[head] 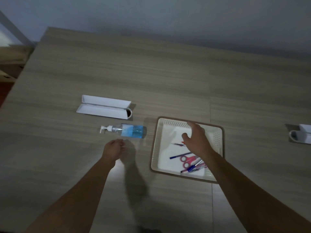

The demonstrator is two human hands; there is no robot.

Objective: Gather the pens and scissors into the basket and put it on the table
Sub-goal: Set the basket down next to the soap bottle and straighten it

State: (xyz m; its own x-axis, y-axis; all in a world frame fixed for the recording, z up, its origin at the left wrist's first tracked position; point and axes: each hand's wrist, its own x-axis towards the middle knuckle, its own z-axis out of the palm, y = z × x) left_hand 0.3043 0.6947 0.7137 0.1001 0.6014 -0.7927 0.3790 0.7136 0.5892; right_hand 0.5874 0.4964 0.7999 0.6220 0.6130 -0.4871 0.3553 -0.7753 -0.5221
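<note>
R hand (196,140) hovers over basket (217,137), fingers (191,124) spread, holding nothing. Pens (180,155) & scissors (186,161) lie inside, near corner, just below palm. L hand (113,148) loosely curled, empty, on desk (117,73), farther off.

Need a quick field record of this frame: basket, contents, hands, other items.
basket: white, perforated walls, on table
contents: pink scissors, several pens
right hand: open, over basket, holding nothing
left hand: loosely curled, empty, near bottle
other items: blue pump bottle lying on its side; open white case; white object at right edge
</note>
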